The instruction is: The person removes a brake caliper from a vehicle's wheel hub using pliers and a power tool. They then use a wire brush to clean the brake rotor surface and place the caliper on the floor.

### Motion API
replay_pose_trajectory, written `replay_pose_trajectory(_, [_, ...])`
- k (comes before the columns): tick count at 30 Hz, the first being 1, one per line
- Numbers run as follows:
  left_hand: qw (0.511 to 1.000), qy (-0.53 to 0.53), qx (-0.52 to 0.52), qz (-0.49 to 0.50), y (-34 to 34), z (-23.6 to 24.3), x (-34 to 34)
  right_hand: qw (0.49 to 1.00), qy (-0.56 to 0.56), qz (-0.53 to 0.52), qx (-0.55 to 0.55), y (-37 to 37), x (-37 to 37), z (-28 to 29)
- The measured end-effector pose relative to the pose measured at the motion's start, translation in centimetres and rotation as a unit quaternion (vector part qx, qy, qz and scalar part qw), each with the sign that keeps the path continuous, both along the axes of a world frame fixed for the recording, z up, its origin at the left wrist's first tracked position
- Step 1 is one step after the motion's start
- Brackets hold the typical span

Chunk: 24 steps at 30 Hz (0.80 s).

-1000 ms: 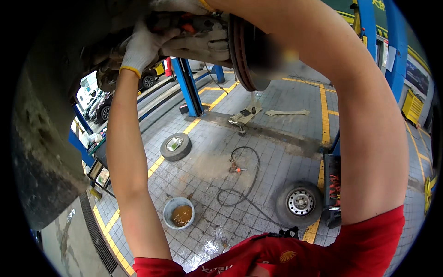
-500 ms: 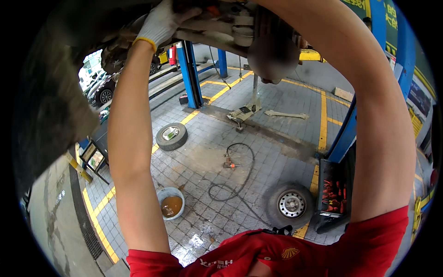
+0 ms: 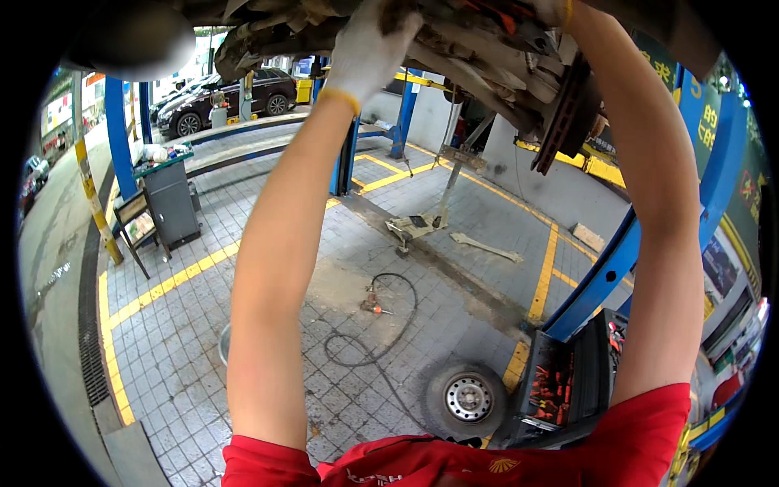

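Both my arms reach up to the worn underside of a raised car (image 3: 479, 69) along the top edge. My left hand (image 3: 369, 57), in a white knit glove with a yellow cuff, is up against the dirty underbody parts. Its fingers curl round something dark, which I cannot make out at the frame edge. My right hand (image 3: 553, 11) wears a similar glove and is mostly cut off by the top edge, near an orange-red part (image 3: 497, 12); its fingers are hidden. Between my forearms a rusty brake disc (image 3: 560, 118) hangs edge-on, closer to the right arm.
Below lie a wheel (image 3: 468, 398), an open toolbox (image 3: 552, 385) with red-handled tools, and an air tool (image 3: 373, 306) on a coiled hose (image 3: 414, 304). Beyond stand a floor jack (image 3: 418, 225) and blue lift posts (image 3: 596, 276). A grey cabinet (image 3: 174, 203) and a dark car (image 3: 227, 101) are left.
My view has swung left, so both hands appear further right. The left hand's fingers now curl where its thumb stretched out before. The right hand's cuff has come into view.
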<state>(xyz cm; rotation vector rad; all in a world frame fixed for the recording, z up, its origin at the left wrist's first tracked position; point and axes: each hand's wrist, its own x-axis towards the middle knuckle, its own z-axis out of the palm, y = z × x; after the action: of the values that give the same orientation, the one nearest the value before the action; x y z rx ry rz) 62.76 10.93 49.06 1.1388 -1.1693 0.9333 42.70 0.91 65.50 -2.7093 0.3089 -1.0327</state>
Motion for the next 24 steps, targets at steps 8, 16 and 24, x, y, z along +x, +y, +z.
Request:
replay_pose_trajectory(8, [0.954, 0.192, 0.128, -0.192, 2.3, -19.9, -1.2, 0.994, -0.099, 0.051, 0.017, 0.7, 0.5, -0.5])
replay_pose_trajectory(16, [0.959, 0.163, 0.107, -0.206, 2.5, -20.0, -1.6, 0.977, -0.122, 0.078, 0.158, -1.2, -1.5, 0.2])
replay_pose_trajectory(24, [0.982, 0.05, 0.069, -0.167, 1.9, -13.9, -5.5, 0.972, -0.148, 0.089, 0.157, -0.5, -4.7, 0.7])
